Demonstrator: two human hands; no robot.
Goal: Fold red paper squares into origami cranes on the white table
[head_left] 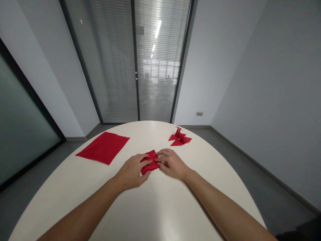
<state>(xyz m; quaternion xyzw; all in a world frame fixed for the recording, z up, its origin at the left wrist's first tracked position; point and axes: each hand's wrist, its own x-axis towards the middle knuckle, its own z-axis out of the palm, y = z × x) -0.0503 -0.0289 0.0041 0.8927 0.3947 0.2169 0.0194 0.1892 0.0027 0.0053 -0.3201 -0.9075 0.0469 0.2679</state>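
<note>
A small folded piece of red paper (pixel 150 163) lies on the white table (pixel 155 207) in front of me. My left hand (pixel 132 171) rests on its left side, fingers curled over the paper and pressing it down. My right hand (pixel 171 163) presses the paper's right edge with bent fingertips. The two hands nearly touch over the paper. Much of the fold is hidden under my fingers.
A flat red paper sheet (pixel 103 147) lies at the left of the table. A finished red paper crane (pixel 180 137) sits at the far right. Beyond the rounded table edge are grey floor, glass doors with blinds (pixel 135 67) and plain walls.
</note>
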